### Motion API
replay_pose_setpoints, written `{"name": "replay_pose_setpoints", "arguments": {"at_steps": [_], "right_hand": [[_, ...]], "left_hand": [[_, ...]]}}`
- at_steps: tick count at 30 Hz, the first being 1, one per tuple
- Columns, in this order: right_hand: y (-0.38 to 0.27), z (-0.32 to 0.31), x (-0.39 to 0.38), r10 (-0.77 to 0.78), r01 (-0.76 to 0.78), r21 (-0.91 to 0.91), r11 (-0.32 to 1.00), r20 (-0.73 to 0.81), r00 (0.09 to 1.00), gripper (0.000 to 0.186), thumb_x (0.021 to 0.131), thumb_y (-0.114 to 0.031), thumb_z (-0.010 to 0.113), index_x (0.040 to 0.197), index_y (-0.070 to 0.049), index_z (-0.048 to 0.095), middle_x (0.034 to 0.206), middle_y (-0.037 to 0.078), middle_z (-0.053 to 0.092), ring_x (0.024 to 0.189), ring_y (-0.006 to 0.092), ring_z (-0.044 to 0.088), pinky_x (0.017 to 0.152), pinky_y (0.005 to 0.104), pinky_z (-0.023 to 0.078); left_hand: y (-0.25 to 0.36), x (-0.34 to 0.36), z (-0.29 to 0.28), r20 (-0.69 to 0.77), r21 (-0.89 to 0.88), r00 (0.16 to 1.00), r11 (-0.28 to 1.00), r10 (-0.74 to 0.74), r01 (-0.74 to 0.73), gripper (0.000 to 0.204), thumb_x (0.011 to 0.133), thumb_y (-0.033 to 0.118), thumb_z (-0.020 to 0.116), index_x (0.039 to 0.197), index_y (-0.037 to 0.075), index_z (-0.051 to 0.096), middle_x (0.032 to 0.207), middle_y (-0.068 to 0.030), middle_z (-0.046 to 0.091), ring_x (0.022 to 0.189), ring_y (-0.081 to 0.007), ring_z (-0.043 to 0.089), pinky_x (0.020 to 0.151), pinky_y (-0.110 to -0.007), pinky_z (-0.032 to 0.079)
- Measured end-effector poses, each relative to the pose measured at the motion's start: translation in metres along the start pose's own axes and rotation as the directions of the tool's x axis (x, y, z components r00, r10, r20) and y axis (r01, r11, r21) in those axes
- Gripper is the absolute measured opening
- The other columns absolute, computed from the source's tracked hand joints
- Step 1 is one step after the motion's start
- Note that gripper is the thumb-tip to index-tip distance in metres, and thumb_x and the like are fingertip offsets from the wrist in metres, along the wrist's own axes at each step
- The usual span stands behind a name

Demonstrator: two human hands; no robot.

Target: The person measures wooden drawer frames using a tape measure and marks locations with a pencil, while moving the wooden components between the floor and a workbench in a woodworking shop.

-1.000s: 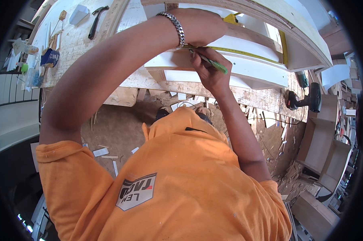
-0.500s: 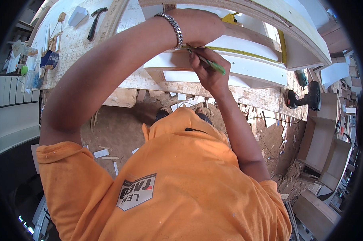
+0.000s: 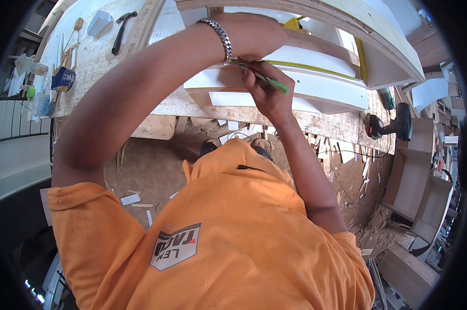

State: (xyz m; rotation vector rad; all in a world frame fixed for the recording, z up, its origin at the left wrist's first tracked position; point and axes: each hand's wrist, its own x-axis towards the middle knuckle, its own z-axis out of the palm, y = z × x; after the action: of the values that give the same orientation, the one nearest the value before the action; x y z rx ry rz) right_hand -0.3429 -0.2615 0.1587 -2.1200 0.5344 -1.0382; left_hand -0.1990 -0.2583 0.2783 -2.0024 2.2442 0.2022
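My right hand (image 3: 275, 98) is closed round a green-and-white pen (image 3: 274, 84), its tip at a yellow tape measure blade (image 3: 305, 66). The blade lies stretched along a white panel (image 3: 323, 89) of a board frame and turns upward at its right end. My left hand (image 3: 259, 35), below a chain bracelet (image 3: 220, 35), reaches over the frame just above the pen tip. Its fingers are hidden behind the back of the hand, so their grip does not show. Beyond that hand is a yellow object (image 3: 293, 24), partly covered.
A hammer (image 3: 121, 37) and a white block (image 3: 98, 23) lie on the workbench (image 3: 166, 106) at far left, near a dark blue container (image 3: 63, 79). A cordless drill (image 3: 393, 125) rests at the bench's right end. Offcuts (image 3: 130, 199) litter the floor. Open cabinet boxes (image 3: 411, 181) stand at right.
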Motion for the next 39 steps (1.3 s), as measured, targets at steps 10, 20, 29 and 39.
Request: {"name": "replay_pose_setpoints", "arguments": {"at_steps": [10, 20, 29, 39], "right_hand": [[-0.002, 0.002, 0.0, 0.062, -0.06, 0.08, 0.995, -0.021, 0.998, 0.014, 0.087, -0.014, 0.069, 0.097, -0.005, 0.071, 0.086, 0.013, 0.072, 0.075, 0.0273, 0.071, 0.068, 0.0351, 0.056], [0.012, -0.079, -0.018, -0.078, 0.049, -0.131, 0.99, -0.228, 0.971, 0.029, 0.089, 0.004, 0.058, 0.116, -0.005, 0.065, 0.1, 0.012, 0.072, 0.086, 0.0267, 0.069, 0.08, 0.0371, 0.054], [-0.013, -0.165, 0.014, -0.207, 0.354, -0.446, 0.822, 0.344, 0.916, 0.026, 0.08, -0.005, 0.073, 0.106, -0.007, 0.071, 0.106, 0.008, 0.071, 0.105, 0.0287, 0.064, 0.093, 0.0414, 0.048], [-0.024, -0.269, -0.051, -0.003, -0.062, -0.103, 0.993, -0.542, 0.841, 0.024, 0.097, -0.023, 0.064, 0.108, -0.003, 0.071, 0.11, 0.014, 0.072, 0.097, 0.0228, 0.069, 0.086, 0.0337, 0.056]], "left_hand": [[0.002, -0.005, -0.005, -0.016, 0.017, 0.999, 0.999, 0.038, -0.037, 0.009, 0.077, 0.004, 0.07, 0.085, 0.001, 0.074, 0.087, -0.0173, 0.069, 0.082, -0.0315, 0.068, 0.072, -0.04, 0.054], [0.014, -0.022, 0.001, -0.172, 0.152, 0.979, 0.985, 0.11, -0.084, 0.007, 0.079, 0.004, 0.064, 0.075, 0.0, 0.068, 0.082, -0.0163, 0.068, 0.084, -0.0314, 0.07, 0.072, -0.039, 0.056], [0.09, -0.105, -0.042, -0.301, 0.195, 0.946, 0.979, 0.122, -0.065, 0.015, 0.077, 0.011, 0.065, 0.089, 0.005, 0.06, 0.085, -0.0073, 0.059, 0.084, -0.0237, 0.064, 0.07, -0.036, 0.052], [0.096, -0.103, -0.058, -0.868, -0.31, 0.49, 0.686, 0.077, -0.658, 0.017, 0.084, 0.011, 0.073, 0.097, 0.002, 0.069, 0.101, -0.0108, 0.07, 0.086, -0.024, 0.068, 0.072, -0.033, 0.055]]}}
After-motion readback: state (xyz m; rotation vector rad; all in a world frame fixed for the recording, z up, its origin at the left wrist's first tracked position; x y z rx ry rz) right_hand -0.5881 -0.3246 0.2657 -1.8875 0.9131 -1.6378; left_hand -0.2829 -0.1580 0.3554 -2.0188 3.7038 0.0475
